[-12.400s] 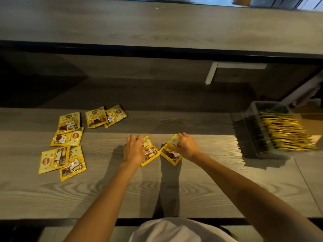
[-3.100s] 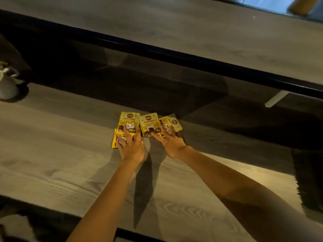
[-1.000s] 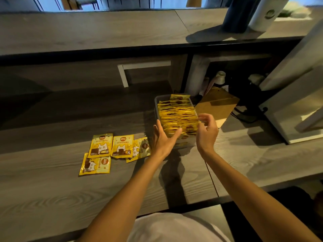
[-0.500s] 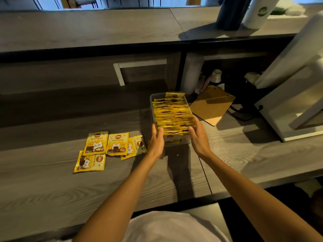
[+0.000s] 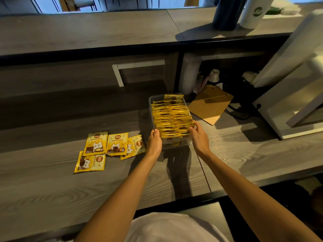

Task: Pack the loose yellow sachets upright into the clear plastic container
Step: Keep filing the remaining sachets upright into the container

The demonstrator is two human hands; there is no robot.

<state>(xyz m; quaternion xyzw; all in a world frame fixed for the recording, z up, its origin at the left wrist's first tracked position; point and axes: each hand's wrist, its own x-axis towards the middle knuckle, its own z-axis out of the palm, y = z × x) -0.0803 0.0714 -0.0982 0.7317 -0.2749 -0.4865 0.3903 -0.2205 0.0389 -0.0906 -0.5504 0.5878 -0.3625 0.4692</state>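
Note:
The clear plastic container [image 5: 151,102] stands on the grey wooden counter, filled with a row of yellow sachets [image 5: 172,116] standing upright. My left hand [image 5: 154,141] presses against its near left corner. My right hand [image 5: 199,135] is at the near right corner, fingers curled onto the front sachets. Both hands clasp the near end of the container. Several loose yellow sachets [image 5: 109,146] lie flat and partly overlapping on the counter just left of my left hand.
A brown clipboard [image 5: 210,105] lies right of the container, touching its far corner. A white appliance [image 5: 288,95] stands at the right with dark cables beside it. A raised shelf runs along the back, carrying a dark bottle [image 5: 225,13] and a white cup [image 5: 255,11].
A second ago my hands were raised over the front sachets; they have dropped to grip the container's near corners. The container sits slightly nearer the loose sachets.

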